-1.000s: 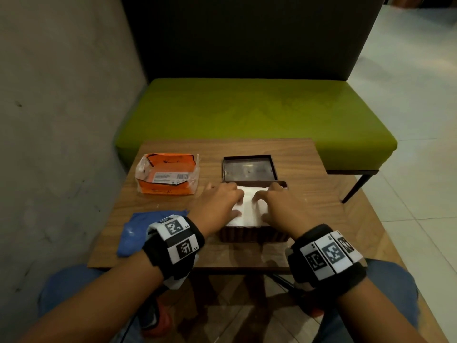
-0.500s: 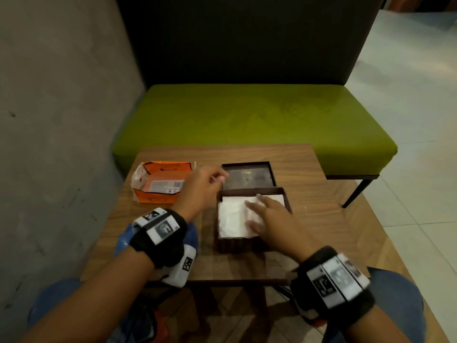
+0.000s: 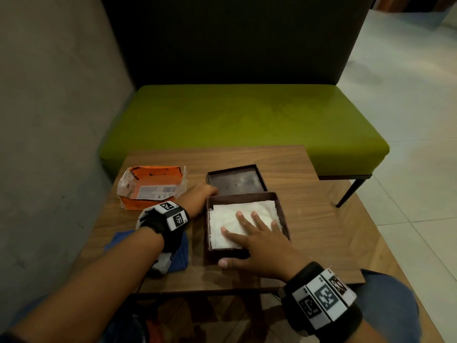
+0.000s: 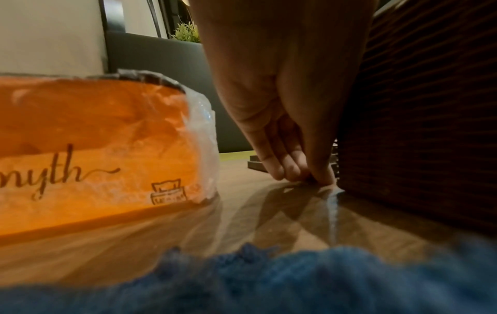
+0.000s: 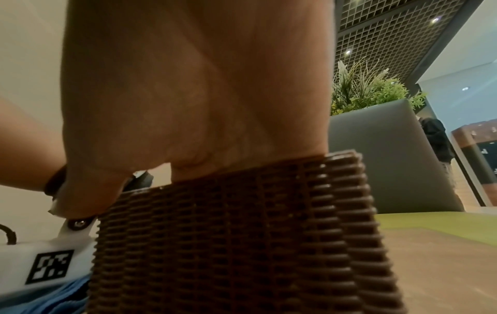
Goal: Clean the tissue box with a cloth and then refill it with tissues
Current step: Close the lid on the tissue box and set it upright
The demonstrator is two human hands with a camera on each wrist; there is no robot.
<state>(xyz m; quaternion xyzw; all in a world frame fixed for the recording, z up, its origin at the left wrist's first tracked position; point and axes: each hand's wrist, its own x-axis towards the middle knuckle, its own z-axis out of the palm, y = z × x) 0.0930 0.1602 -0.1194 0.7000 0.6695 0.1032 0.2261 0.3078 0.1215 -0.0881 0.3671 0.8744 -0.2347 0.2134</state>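
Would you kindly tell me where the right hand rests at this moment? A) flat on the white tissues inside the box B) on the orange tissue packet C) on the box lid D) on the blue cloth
A: the right hand lies with fingers spread on the white tissues in the brown tissue box.

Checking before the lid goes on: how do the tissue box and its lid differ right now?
The tissue box is deep and packed with white tissues; the lid is shallow and holds none. The right hand presses flat in the box; the left hand reaches the lid's near corner. Both are dark brown and square.
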